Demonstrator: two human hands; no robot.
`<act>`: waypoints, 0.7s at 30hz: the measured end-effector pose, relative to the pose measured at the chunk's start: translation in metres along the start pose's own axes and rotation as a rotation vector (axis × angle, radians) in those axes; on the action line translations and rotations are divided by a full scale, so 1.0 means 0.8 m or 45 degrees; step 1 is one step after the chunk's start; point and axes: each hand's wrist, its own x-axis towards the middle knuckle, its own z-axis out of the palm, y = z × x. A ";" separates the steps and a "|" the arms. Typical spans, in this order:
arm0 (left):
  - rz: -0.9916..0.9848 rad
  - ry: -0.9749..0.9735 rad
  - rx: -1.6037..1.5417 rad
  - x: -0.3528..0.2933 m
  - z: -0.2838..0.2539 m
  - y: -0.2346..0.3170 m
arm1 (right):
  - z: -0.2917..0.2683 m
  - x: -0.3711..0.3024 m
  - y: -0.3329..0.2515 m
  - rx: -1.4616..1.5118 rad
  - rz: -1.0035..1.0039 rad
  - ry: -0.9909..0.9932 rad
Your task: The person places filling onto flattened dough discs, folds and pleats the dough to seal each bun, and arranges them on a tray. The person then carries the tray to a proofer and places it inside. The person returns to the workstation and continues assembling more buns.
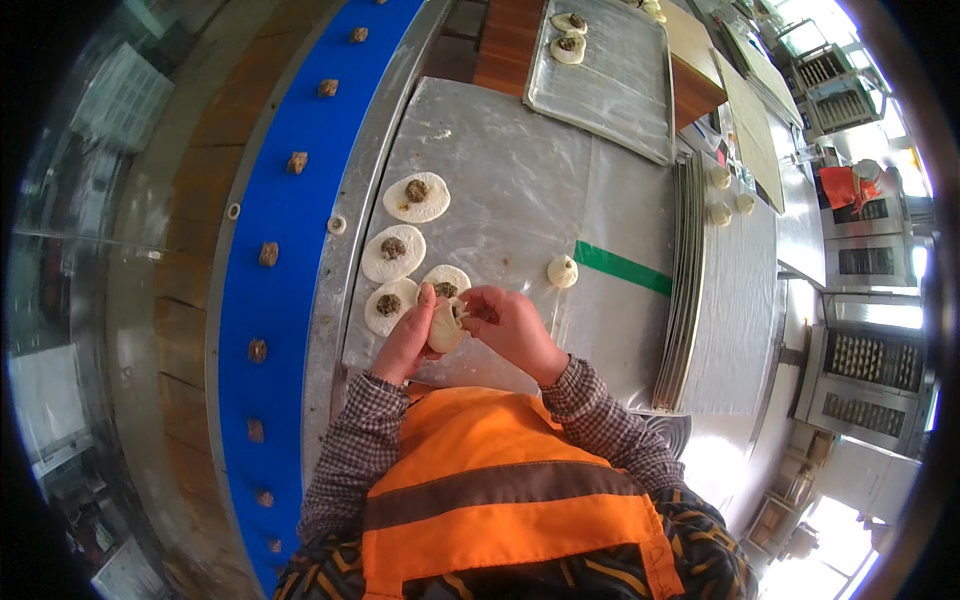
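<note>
A partly gathered dough bun with dark filling at its opening sits in my left hand, the fingers curled around its side. My right hand pinches the pleated rim of the same bun. Just beyond them on the metal table lie several flat dough rounds topped with brown filling: one dough round is partly behind my hands, another dough round is beside my left thumb, and two more lie farther off. To the right stands a closed bun with a pinched top.
On the left a blue conveyor belt carries filling lumps. A tray with filled dough lies at the far side. Stacked trays stand at the right, buns on top. Green tape crosses the metal table. A person in red is at far right.
</note>
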 end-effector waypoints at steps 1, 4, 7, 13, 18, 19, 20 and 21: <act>0.084 0.004 0.047 -0.003 0.001 -0.001 | 0.001 -0.001 0.001 -0.014 0.012 -0.005; 0.207 -0.014 0.341 -0.006 -0.001 -0.004 | 0.001 -0.002 0.003 -0.482 -0.357 0.020; 0.170 0.030 0.343 -0.003 -0.007 -0.005 | 0.001 -0.006 0.002 -0.574 -0.491 0.034; 0.228 -0.106 0.279 0.000 -0.006 -0.005 | 0.002 -0.011 0.010 0.130 0.122 -0.060; 0.181 -0.057 0.495 -0.009 -0.002 -0.021 | -0.004 -0.017 0.020 -0.756 -0.513 -0.165; 0.039 -0.040 0.359 -0.009 -0.001 -0.026 | -0.005 -0.019 0.021 -0.671 -0.542 -0.141; -0.130 -0.042 0.183 -0.007 -0.001 -0.030 | -0.005 -0.021 0.022 -0.580 -0.565 -0.108; -0.141 -0.083 0.141 -0.005 -0.001 -0.035 | -0.005 -0.023 0.023 -0.506 -0.441 -0.107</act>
